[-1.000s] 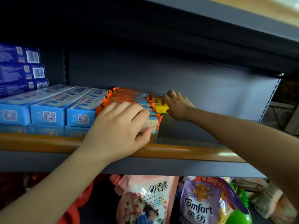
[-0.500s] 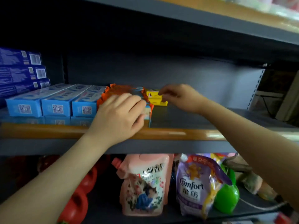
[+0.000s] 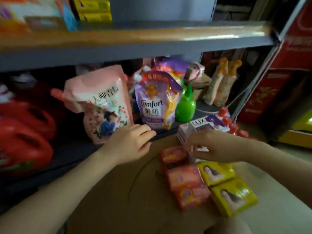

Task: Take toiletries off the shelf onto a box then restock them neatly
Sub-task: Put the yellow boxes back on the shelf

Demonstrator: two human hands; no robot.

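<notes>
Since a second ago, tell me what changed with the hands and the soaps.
Both hands left the upper shelf and came down over the brown cardboard box. The left hand let go of the orange-edged packets and hangs open. The right hand now reaches among the soaps laid on the box, its fingers by the pink soap bars; blur hides any grip. Yellow soap boxes remain on the upper shelf.

A grey metal shelving unit [image 3: 152,48] with a wood-coloured front strip [image 3: 135,37] fills the view. Red cartons [image 3: 290,68] stand at right. Lighting is dim.
</notes>
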